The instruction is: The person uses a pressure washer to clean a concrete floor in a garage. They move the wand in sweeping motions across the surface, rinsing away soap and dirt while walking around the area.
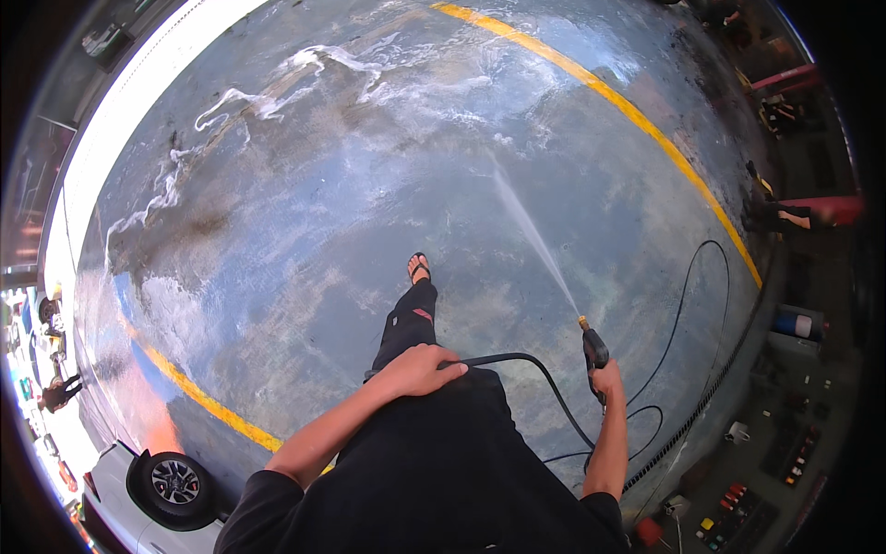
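Observation:
My right hand (605, 379) is wrapped round the grip of a black pressure washer gun (593, 346) with a brass-coloured tip. From its nozzle a narrow water spray (531, 222) fans forward onto the wet grey floor (369, 212). At my waist, my left hand (425, 369) is closed round a thick black hose (517, 357), which curves right and down toward the gun side. White foam (332, 57) lies in streaks across the far left part of the floor.
Yellow lines (637, 113) cross the floor at right and lower left. More hose (678, 323) loops on the right. A silver car's wheel (175, 482) stands at lower left. Tools and shelving (798, 323) line the right side. A person (60, 394) is at far left.

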